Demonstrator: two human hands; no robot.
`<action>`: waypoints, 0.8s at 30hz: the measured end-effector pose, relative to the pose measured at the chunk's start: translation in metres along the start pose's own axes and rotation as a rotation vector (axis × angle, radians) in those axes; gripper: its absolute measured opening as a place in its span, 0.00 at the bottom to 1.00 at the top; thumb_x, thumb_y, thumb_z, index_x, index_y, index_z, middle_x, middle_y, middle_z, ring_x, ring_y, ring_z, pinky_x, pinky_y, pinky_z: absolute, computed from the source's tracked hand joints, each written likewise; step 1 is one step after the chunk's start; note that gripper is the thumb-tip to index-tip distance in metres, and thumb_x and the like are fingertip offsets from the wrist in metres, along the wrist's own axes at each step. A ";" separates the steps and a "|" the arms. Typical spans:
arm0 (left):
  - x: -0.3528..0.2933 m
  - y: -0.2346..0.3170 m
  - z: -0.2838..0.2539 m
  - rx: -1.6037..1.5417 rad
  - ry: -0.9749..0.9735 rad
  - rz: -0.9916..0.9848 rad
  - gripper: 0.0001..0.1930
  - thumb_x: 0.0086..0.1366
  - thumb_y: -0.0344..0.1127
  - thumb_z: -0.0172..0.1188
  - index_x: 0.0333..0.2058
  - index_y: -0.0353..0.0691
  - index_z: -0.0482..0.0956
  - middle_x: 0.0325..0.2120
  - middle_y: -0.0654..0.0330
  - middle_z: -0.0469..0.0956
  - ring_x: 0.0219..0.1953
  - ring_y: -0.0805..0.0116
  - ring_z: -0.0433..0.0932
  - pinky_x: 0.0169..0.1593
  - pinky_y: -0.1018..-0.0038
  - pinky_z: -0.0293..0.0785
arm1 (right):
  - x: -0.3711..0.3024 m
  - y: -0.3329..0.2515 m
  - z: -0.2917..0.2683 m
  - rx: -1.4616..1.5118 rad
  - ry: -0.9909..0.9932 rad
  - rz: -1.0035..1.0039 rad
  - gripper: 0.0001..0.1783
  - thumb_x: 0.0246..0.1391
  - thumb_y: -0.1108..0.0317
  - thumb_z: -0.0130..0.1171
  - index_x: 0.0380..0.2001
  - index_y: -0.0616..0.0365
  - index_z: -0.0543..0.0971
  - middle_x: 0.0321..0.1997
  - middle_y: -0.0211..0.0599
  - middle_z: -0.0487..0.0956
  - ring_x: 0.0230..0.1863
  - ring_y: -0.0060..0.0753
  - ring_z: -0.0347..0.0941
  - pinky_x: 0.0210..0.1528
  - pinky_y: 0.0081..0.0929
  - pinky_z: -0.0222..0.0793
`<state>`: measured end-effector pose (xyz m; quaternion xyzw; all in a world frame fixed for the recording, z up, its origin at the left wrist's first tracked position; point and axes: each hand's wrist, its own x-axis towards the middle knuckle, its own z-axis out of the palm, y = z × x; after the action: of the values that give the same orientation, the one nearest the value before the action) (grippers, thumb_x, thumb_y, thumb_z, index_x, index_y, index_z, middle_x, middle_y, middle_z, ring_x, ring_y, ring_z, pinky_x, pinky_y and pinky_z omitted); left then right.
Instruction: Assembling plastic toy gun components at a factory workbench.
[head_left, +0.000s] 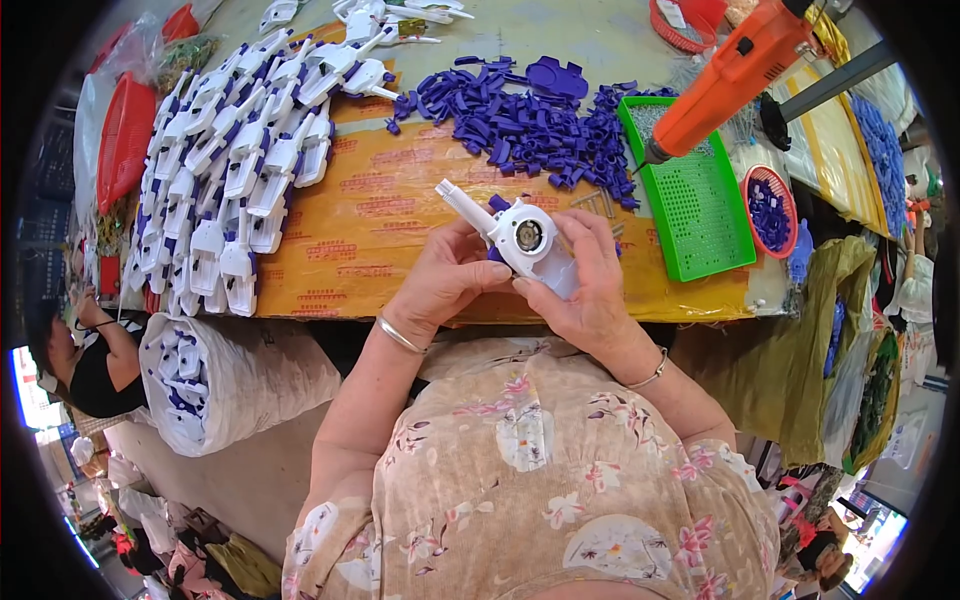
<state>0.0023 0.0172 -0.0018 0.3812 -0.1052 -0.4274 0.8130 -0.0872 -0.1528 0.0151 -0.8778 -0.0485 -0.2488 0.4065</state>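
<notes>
Above the table's near edge, both my hands grip one white plastic toy body [521, 238]. It has a ribbed barrel pointing up and left, a round housing with a dark and metallic centre, and small purple parts beside the barrel. My left hand [447, 270] closes on its left side, thumb at the lower edge. My right hand [582, 275] holds the right side, with the thumb below and fingers behind. A clear, pale part [558, 272] shows between my right thumb and fingers. The fingertips behind the toy are hidden.
White-and-purple assemblies [215, 170] lie in rows at left. Loose purple parts [530, 120] are heaped at the back. An orange electric screwdriver [725, 75] hangs over a green tray [690, 215] holding screws. Right of it stands a red basket [770, 210]. A white sack [250, 380] stands below left.
</notes>
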 end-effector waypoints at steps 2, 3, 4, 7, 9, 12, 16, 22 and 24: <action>0.000 0.001 0.003 -0.028 -0.003 -0.002 0.31 0.50 0.19 0.62 0.55 0.38 0.65 0.48 0.57 0.72 0.48 0.63 0.74 0.48 0.64 0.78 | -0.001 0.000 0.000 -0.031 0.005 -0.003 0.35 0.35 0.66 0.68 0.49 0.65 0.66 0.47 0.51 0.66 0.48 0.51 0.64 0.51 0.40 0.61; 0.000 0.001 0.003 -0.057 -0.005 -0.002 0.31 0.51 0.17 0.62 0.55 0.38 0.66 0.47 0.56 0.73 0.46 0.64 0.76 0.47 0.66 0.78 | -0.001 0.001 0.000 -0.035 -0.005 -0.002 0.35 0.35 0.67 0.68 0.49 0.65 0.66 0.47 0.52 0.66 0.48 0.51 0.64 0.51 0.40 0.61; 0.000 0.001 0.003 -0.057 -0.005 -0.003 0.31 0.51 0.17 0.62 0.55 0.38 0.66 0.47 0.56 0.73 0.46 0.64 0.76 0.47 0.66 0.78 | -0.001 0.002 0.001 -0.038 -0.016 -0.002 0.35 0.35 0.67 0.68 0.48 0.65 0.67 0.47 0.52 0.66 0.48 0.51 0.64 0.51 0.40 0.61; 0.000 -0.001 0.002 -0.043 0.008 -0.006 0.31 0.51 0.17 0.62 0.56 0.38 0.65 0.48 0.56 0.72 0.47 0.64 0.75 0.47 0.66 0.78 | -0.002 0.004 0.002 -0.026 -0.016 -0.016 0.35 0.34 0.68 0.68 0.48 0.66 0.66 0.46 0.52 0.66 0.47 0.51 0.65 0.50 0.40 0.62; -0.001 -0.001 0.001 -0.050 -0.001 -0.002 0.32 0.51 0.17 0.62 0.56 0.38 0.65 0.49 0.56 0.72 0.48 0.64 0.74 0.48 0.66 0.78 | -0.002 0.002 0.002 -0.008 -0.010 -0.011 0.35 0.33 0.69 0.69 0.47 0.66 0.66 0.46 0.52 0.66 0.47 0.51 0.65 0.49 0.40 0.63; 0.000 -0.002 0.000 -0.032 -0.001 -0.009 0.32 0.50 0.17 0.62 0.56 0.38 0.65 0.49 0.57 0.71 0.49 0.65 0.74 0.49 0.66 0.77 | 0.000 -0.002 0.001 0.011 -0.003 0.000 0.34 0.33 0.70 0.69 0.47 0.67 0.66 0.45 0.52 0.66 0.46 0.51 0.65 0.47 0.39 0.64; 0.000 -0.003 0.002 -0.026 -0.002 -0.013 0.33 0.50 0.19 0.63 0.56 0.37 0.65 0.49 0.57 0.72 0.48 0.66 0.74 0.48 0.68 0.77 | 0.000 -0.006 0.002 -0.007 0.014 -0.004 0.34 0.31 0.73 0.68 0.46 0.67 0.66 0.44 0.51 0.66 0.45 0.51 0.65 0.46 0.39 0.64; 0.001 -0.007 0.013 0.151 0.161 0.051 0.25 0.50 0.21 0.64 0.50 0.33 0.70 0.42 0.60 0.76 0.43 0.71 0.76 0.46 0.74 0.75 | -0.002 -0.003 0.008 -0.039 0.017 -0.014 0.35 0.30 0.74 0.68 0.46 0.66 0.67 0.44 0.50 0.66 0.46 0.51 0.64 0.47 0.39 0.64; 0.000 -0.008 0.015 0.174 0.195 0.071 0.21 0.51 0.22 0.64 0.46 0.32 0.73 0.40 0.61 0.77 0.41 0.73 0.76 0.46 0.74 0.74 | -0.002 -0.002 0.010 -0.026 0.016 -0.015 0.35 0.30 0.74 0.67 0.47 0.66 0.66 0.44 0.50 0.66 0.46 0.52 0.64 0.47 0.40 0.63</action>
<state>-0.0102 0.0070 0.0031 0.4859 -0.0759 -0.3487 0.7979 -0.0857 -0.1439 0.0096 -0.8805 -0.0486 -0.2597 0.3935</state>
